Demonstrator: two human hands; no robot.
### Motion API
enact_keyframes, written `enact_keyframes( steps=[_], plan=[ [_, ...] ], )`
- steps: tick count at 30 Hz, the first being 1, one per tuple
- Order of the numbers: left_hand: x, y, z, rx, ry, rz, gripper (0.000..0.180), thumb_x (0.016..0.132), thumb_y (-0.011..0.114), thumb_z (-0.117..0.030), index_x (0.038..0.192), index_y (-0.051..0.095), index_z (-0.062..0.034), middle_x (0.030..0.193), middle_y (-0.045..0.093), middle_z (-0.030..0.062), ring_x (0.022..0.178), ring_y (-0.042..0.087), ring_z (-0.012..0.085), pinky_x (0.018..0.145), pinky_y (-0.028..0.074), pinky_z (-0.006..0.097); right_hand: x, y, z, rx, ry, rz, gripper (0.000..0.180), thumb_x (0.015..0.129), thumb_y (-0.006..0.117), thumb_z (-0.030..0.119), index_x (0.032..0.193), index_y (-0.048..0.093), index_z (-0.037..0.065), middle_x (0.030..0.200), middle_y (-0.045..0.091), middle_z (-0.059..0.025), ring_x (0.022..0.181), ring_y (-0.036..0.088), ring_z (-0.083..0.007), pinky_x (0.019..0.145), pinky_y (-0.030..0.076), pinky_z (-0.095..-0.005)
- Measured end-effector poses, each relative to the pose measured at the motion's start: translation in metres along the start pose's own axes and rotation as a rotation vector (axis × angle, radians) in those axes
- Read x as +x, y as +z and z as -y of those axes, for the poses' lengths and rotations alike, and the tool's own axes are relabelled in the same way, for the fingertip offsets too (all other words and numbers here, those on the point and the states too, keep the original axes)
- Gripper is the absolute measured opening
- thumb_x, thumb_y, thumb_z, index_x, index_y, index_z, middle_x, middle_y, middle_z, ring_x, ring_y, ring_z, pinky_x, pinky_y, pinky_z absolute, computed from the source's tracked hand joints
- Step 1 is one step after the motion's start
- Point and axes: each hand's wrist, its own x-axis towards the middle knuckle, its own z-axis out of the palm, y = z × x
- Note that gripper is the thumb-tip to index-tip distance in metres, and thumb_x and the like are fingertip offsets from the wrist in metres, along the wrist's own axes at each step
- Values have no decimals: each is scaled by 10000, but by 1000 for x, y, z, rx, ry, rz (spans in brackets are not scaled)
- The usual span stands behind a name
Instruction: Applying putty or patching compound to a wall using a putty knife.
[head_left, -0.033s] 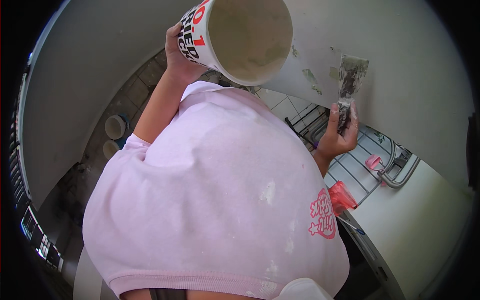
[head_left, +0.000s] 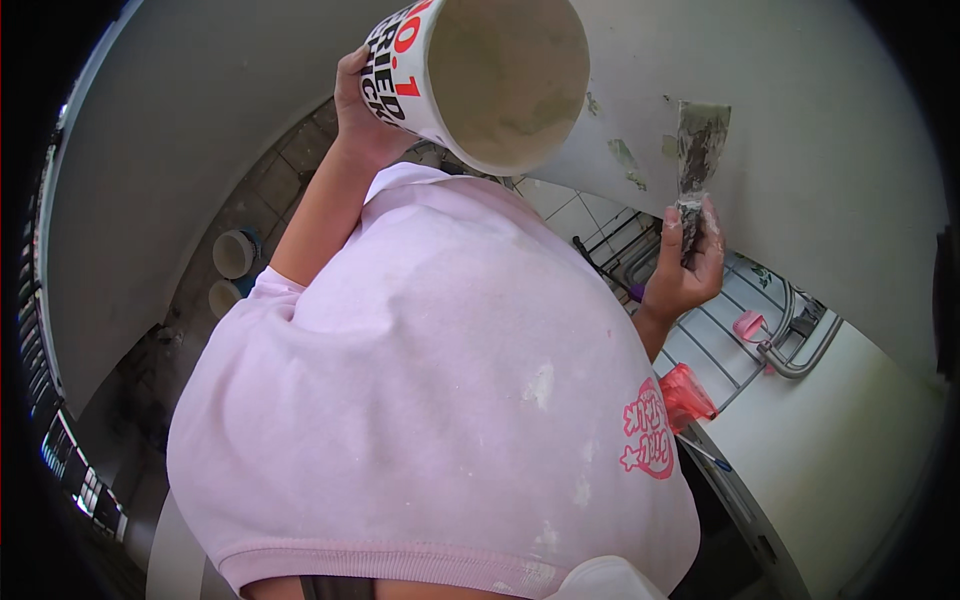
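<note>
My left hand [head_left: 368, 115] grips a white paper bucket [head_left: 402, 75] with red and black print from its left side. The bucket is tilted, so its mouth faces me, and a dull greyish coating shows on the inside wall. In my right hand [head_left: 688, 262] a putty knife [head_left: 702, 150] stands upright, its handle between thumb and fingers. Dried filler smears the flat blade, which is in front of the pale wall. White residue dusts the fingers of my right hand. The two tools are well apart.
Patches of peeled or stained surface [head_left: 626, 160] mark the wall ahead. Below my right hand is a metal rack [head_left: 735, 355] with a pink item [head_left: 748, 324] and a red plastic bag [head_left: 686, 397]. Two pale tubs [head_left: 234, 255] stand on the tiled floor at left.
The bucket and my left hand have shifted slightly to the right. The putty knife's blade has turned a little, and my right hand sits slightly further right.
</note>
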Motion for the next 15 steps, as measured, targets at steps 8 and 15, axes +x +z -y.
enact_keyframes(
  steps=[8, 15],
  plan=[
    [1, 10, 7, 209, 11, -42, 630, 851, 583, -495, 1313, 618, -68, 1211, 711, 121, 1039, 713, 270, 864, 595, 448, 62, 26, 81, -388, -187, 971, 299, 851, 749, 188, 1107, 724, 36, 995, 732, -184, 857, 718, -347, 764, 561, -367],
    [-6, 19, 17, 276, 109, -27, 622, 868, 555, -480, 1326, 603, -62, 1232, 703, 125, 1060, 709, 270, 871, 594, 441, 84, 43, 92, -321, 123, 1432, 302, 925, 635, 219, 1096, 692, -23, 829, 709, -181, 683, 674, -299, 650, 529, -381]
  ],
)
